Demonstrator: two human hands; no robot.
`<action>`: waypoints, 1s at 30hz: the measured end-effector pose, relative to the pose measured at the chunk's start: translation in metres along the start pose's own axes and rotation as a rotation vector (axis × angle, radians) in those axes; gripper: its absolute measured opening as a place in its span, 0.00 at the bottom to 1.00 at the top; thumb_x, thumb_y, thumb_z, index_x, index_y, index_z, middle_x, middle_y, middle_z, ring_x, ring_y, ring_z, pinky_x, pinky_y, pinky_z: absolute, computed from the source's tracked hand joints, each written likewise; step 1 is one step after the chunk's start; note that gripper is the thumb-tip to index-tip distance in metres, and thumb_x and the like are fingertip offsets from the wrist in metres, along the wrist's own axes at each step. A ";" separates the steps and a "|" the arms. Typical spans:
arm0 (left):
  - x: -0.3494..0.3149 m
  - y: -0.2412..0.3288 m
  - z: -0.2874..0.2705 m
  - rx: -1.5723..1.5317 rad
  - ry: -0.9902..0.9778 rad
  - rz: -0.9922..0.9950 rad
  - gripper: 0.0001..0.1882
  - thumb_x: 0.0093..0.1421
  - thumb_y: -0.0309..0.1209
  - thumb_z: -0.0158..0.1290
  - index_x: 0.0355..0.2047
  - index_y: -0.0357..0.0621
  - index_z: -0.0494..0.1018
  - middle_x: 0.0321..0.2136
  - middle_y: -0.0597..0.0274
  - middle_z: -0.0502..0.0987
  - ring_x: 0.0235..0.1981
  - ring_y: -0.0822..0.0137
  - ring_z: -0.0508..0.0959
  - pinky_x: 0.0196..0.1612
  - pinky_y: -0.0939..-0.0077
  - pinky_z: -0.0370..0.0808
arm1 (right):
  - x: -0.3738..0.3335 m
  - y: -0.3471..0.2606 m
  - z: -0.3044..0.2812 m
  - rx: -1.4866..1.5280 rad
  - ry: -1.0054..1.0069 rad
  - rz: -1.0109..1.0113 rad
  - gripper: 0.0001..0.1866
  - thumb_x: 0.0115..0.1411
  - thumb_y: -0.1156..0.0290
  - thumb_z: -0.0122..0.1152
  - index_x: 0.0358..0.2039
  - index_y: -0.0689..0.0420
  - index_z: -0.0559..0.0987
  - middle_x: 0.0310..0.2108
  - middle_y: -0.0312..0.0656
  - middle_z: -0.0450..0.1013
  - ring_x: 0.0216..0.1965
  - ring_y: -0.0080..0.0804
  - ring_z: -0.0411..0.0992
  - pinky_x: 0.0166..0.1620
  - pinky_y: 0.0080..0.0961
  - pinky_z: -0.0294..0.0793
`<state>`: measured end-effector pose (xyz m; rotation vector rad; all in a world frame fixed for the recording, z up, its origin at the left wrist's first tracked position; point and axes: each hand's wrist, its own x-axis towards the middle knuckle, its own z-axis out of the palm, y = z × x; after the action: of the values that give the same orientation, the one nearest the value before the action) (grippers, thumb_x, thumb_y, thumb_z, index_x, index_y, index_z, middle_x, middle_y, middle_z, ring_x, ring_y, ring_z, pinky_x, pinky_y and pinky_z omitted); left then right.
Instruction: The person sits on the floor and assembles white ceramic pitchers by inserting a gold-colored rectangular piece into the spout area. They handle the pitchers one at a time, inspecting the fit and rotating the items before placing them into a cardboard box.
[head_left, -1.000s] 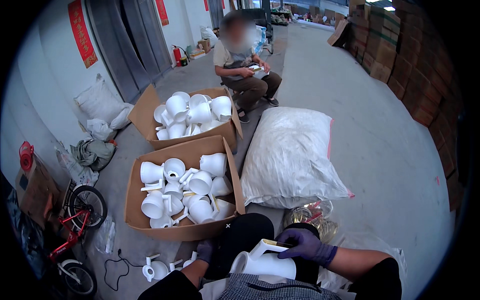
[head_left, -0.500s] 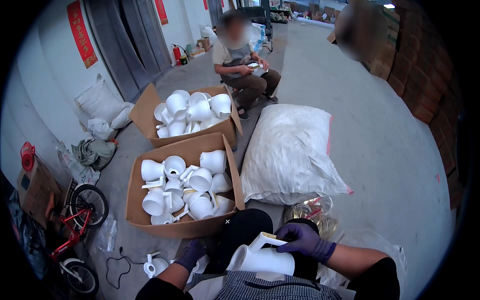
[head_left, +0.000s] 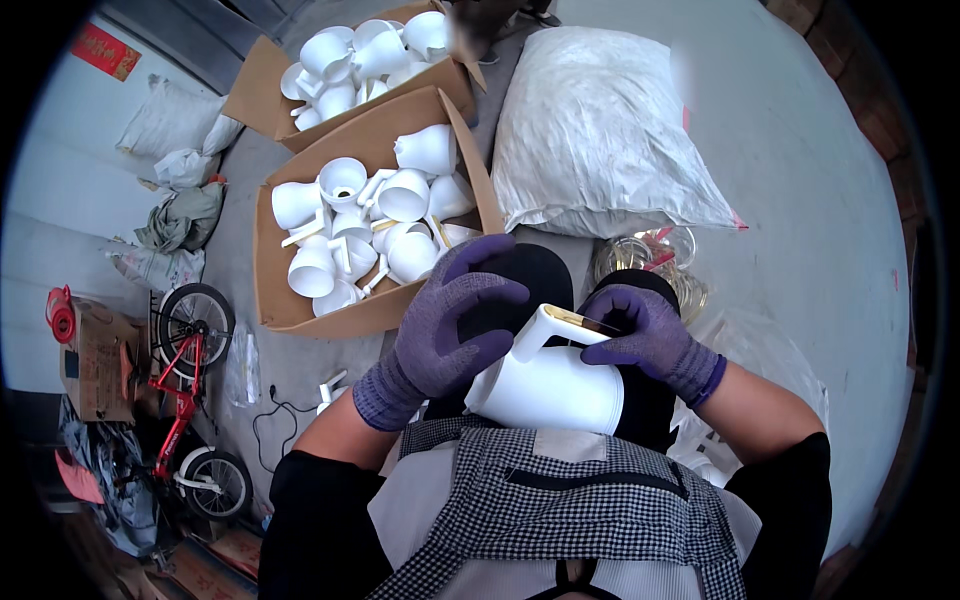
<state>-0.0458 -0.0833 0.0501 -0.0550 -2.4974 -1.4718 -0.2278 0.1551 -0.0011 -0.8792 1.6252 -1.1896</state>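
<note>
A white plastic jug [head_left: 555, 390] lies on its side across my lap, its handle turned upward. A gold strip [head_left: 577, 322] shows along the top of that handle. My right hand [head_left: 640, 335], in a purple glove, is closed at the handle's far end, with thumb and fingers on either side of it. What exactly lies between those fingertips is partly hidden. My left hand [head_left: 450, 325], also gloved in purple, is raised to the left of the jug, fingers apart and curved, holding nothing.
An open carton [head_left: 330, 320] of white jugs stands ahead on the left, a second carton [head_left: 258, 90] behind it. A full white sack [head_left: 600, 130] lies ahead right, with a bundle of gold strips [head_left: 690, 285] near my knee. A red bicycle [head_left: 180, 420] stands left; a black cord [head_left: 265, 425] lies on the floor.
My left hand has risen from low beside my left knee to beside the jug, its fingers spread. My right hand stays at the handle. The view has tilted down.
</note>
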 end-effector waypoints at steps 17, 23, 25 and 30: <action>-0.045 -0.020 0.035 -0.086 -0.271 -0.114 0.55 0.44 0.48 0.71 0.67 0.40 0.57 0.60 0.44 0.65 0.62 0.46 0.67 0.65 0.54 0.63 | -0.048 -0.020 0.020 -0.245 0.022 -0.216 0.26 0.53 0.56 0.72 0.42 0.64 0.78 0.36 0.46 0.72 0.38 0.39 0.74 0.43 0.33 0.75; -0.010 -0.027 0.038 -0.111 -0.400 0.160 0.50 0.43 0.47 0.70 0.62 0.37 0.62 0.55 0.43 0.67 0.57 0.45 0.70 0.62 0.54 0.67 | -0.055 -0.048 -0.006 -0.572 -0.259 -0.206 0.28 0.52 0.53 0.72 0.39 0.66 0.76 0.32 0.47 0.68 0.34 0.44 0.72 0.36 0.39 0.74; -0.013 -0.032 0.049 -0.129 -0.378 0.255 0.48 0.45 0.49 0.69 0.62 0.37 0.62 0.57 0.42 0.67 0.58 0.44 0.70 0.62 0.53 0.66 | -0.060 -0.027 0.007 -0.513 -0.083 -0.363 0.25 0.52 0.56 0.71 0.39 0.65 0.76 0.32 0.47 0.68 0.33 0.43 0.72 0.36 0.38 0.74; -0.042 -0.055 0.065 -0.243 -0.324 0.149 0.45 0.48 0.50 0.66 0.60 0.35 0.65 0.56 0.42 0.69 0.59 0.44 0.70 0.63 0.50 0.65 | -0.062 0.006 0.037 -0.410 0.125 -0.430 0.21 0.51 0.63 0.71 0.41 0.64 0.79 0.37 0.51 0.74 0.37 0.46 0.74 0.42 0.39 0.75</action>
<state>-0.0259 -0.0506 -0.0368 -0.5510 -2.4658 -1.8146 -0.1724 0.2016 0.0048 -1.4982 1.8767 -1.2318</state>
